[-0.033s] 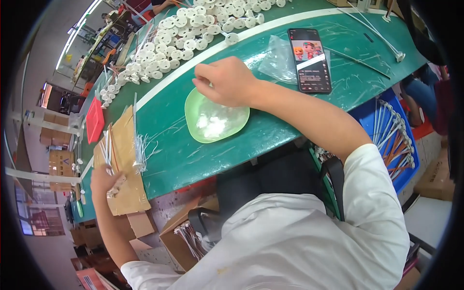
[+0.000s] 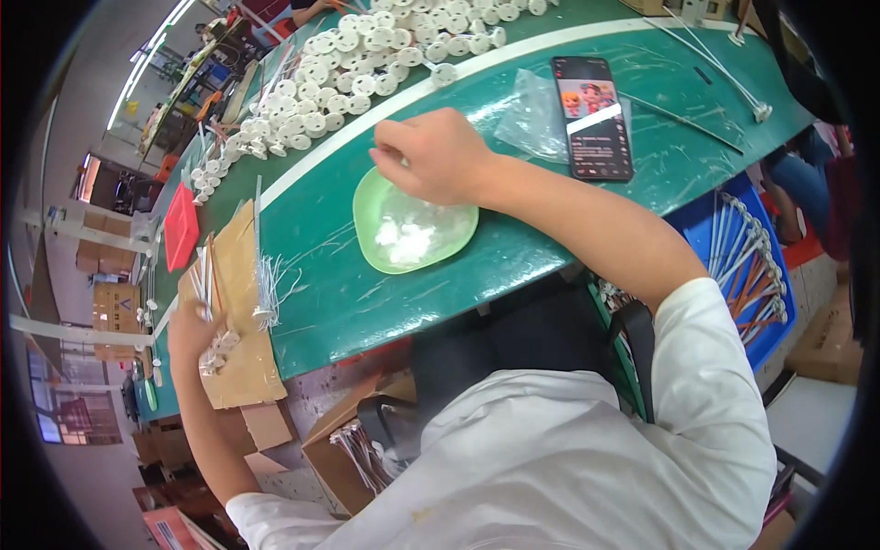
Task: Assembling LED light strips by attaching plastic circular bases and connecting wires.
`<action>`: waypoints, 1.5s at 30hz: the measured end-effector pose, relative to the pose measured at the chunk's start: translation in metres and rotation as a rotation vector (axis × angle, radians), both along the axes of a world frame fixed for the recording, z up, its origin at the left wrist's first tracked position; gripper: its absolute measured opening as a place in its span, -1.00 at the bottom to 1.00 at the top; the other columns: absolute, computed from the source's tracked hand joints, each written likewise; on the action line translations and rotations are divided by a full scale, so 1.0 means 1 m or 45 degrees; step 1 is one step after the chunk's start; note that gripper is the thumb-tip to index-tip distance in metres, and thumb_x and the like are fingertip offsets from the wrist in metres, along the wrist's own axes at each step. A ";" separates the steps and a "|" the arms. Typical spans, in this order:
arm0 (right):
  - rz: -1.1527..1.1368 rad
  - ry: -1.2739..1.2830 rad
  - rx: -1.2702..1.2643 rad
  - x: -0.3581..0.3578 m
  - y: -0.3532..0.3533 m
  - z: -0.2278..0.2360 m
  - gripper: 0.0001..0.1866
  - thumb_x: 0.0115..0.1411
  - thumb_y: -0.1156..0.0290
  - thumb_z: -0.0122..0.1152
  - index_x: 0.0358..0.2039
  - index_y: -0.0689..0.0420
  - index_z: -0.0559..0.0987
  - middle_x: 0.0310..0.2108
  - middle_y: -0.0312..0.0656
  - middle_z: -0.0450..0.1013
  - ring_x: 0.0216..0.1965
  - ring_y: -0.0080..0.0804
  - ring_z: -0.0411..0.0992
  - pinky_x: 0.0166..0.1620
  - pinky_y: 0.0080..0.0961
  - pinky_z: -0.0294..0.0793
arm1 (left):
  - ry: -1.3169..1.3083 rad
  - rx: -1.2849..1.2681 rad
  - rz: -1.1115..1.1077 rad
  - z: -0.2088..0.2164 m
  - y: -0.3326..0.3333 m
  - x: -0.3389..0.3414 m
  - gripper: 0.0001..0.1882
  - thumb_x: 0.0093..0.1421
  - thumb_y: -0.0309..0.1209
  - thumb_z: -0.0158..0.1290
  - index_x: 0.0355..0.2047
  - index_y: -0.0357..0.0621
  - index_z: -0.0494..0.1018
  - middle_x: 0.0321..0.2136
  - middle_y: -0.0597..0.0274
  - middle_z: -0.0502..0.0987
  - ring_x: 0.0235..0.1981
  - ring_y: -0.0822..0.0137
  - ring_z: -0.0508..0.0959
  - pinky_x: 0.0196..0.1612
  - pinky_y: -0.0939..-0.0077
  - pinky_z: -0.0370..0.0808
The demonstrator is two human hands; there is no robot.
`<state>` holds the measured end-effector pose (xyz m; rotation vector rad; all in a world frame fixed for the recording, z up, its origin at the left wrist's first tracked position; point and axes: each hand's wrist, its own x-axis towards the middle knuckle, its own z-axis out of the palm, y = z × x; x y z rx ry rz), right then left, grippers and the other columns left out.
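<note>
My right hand (image 2: 438,158) is over the far rim of a light green bowl (image 2: 374,249), its fingers curled together. Anything pinched in them is too hidden to make out. Shiny clear material, too glary to identify, lies in the bowl. At the left, my left hand (image 2: 191,330) is over a flat piece of cardboard (image 2: 240,367), fingers apart and nothing visibly held. Beside its fingertips lie a few round white heads (image 2: 220,346) of cabled parts. White and brown cables (image 2: 203,280) run up the cardboard from there.
A large pile of white disc-headed parts (image 2: 348,73) covers the far side. A phone (image 2: 594,119) lies on a clear plastic bag (image 2: 530,119) at the right. A red tray (image 2: 181,229) stands far left; a blue crate (image 2: 756,339) of cabled parts sits at the lower right.
My left hand has drawn back slightly to the left, uncovering more of the white heads on the cardboard. My right hand stays over the bowl, still curled.
</note>
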<state>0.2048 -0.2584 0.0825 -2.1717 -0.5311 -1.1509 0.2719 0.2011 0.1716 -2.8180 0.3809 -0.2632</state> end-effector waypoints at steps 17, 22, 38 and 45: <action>0.110 0.015 -0.042 -0.002 0.006 -0.006 -0.82 -0.05 0.47 0.24 -0.63 0.09 0.38 -0.76 -0.23 0.32 -0.73 -0.24 0.35 -0.65 -0.32 0.30 | 0.075 -0.376 -0.547 -0.015 -0.257 0.270 -0.61 0.08 -0.07 0.14 -0.47 -0.22 0.58 -0.51 0.02 0.58 -0.38 0.15 0.60 -0.27 0.21 0.46; 0.116 0.002 -0.084 0.000 0.002 -0.003 -0.83 -0.06 0.47 0.22 -0.64 0.08 0.38 -0.77 -0.25 0.31 -0.74 -0.26 0.33 -0.67 -0.34 0.28 | 0.129 -0.809 -0.668 -0.003 -0.250 0.279 -0.64 0.12 -0.14 0.17 -0.17 -0.10 0.61 -0.36 0.19 0.65 -0.32 0.39 0.61 -0.19 0.50 0.46; 0.128 -0.235 0.280 -0.006 0.004 0.014 -0.58 -0.04 0.48 0.37 -0.10 0.11 0.55 -0.34 -0.16 0.53 -0.33 -0.23 0.53 -0.30 -0.45 0.54 | -0.140 -1.448 -1.127 -0.046 -0.281 -0.030 -0.84 0.09 -0.60 0.21 -0.28 -0.37 0.58 -0.35 0.22 0.60 -0.39 0.46 0.55 -0.35 0.59 0.48; 0.233 -0.275 0.129 -0.002 0.003 0.010 -0.77 -0.05 0.54 0.35 -0.31 0.11 0.65 -0.32 -0.22 0.57 -0.32 -0.28 0.55 -0.30 -0.46 0.55 | 0.169 -1.950 -1.008 -0.071 -0.266 -0.024 -0.68 0.16 -0.62 0.12 -0.05 -0.45 0.45 -0.14 0.05 0.54 -0.18 0.35 0.55 -0.14 0.50 0.51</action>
